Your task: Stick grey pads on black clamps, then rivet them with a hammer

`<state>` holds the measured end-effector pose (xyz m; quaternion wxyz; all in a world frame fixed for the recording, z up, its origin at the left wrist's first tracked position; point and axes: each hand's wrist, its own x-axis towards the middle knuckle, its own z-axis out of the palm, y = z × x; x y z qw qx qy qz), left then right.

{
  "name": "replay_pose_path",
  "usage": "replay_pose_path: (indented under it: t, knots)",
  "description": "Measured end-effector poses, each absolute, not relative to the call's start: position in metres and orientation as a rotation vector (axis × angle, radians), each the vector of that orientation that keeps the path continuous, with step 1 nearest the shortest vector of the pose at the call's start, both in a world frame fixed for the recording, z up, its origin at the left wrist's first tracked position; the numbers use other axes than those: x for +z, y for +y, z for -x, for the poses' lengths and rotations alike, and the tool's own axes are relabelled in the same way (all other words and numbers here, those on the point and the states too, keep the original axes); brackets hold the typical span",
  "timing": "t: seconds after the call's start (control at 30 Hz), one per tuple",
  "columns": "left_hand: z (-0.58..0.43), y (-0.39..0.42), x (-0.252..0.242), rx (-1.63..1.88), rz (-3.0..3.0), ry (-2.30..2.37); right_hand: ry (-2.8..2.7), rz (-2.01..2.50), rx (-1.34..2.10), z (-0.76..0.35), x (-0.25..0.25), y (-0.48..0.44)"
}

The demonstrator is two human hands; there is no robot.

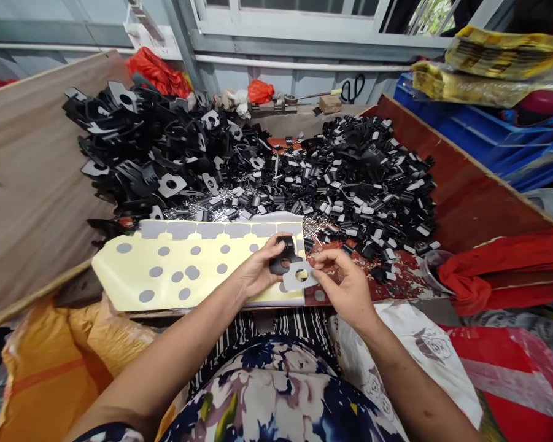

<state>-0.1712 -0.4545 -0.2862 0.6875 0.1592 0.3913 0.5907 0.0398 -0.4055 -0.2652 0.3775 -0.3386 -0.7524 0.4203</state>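
The grey piece (291,278) hides part of the black piece (287,248); whether the two are stuck together cannot be told. The fingertips of the left hand (261,270) are partly out of sight behind the black piece, and the right hand (344,285) covers the grey piece's right edge. The left hand and forearm mask part of the sheet (133,270). The silvery bits (317,228) are too small to make out singly. The picture's edge cuts off the blue crate (483,138), yellow packets (506,52) and window (290,24).
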Motion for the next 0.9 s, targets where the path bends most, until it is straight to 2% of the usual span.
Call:
replay_pose_path:
  t: [0.17,0.6,0.77,0.9]
  knots:
    - [0.159,-0.473,-0.279,1.405,-0.272,0.751,-1.857,0.842,1.147,-0.023,-0.285,-0.400]
    - [0.159,-0.480,-0.282,1.382,-0.326,0.655,-1.926,0.848,1.114,-0.012,-0.290,-0.407]
    - [0.156,-0.485,-0.280,1.396,-0.362,0.714,-2.026,0.815,0.953,-0.009,-0.288,-0.409]
    - [0.142,-0.485,-0.285,1.475,-0.480,0.964,-2.157,0.747,0.661,-0.006,-0.295,-0.420]
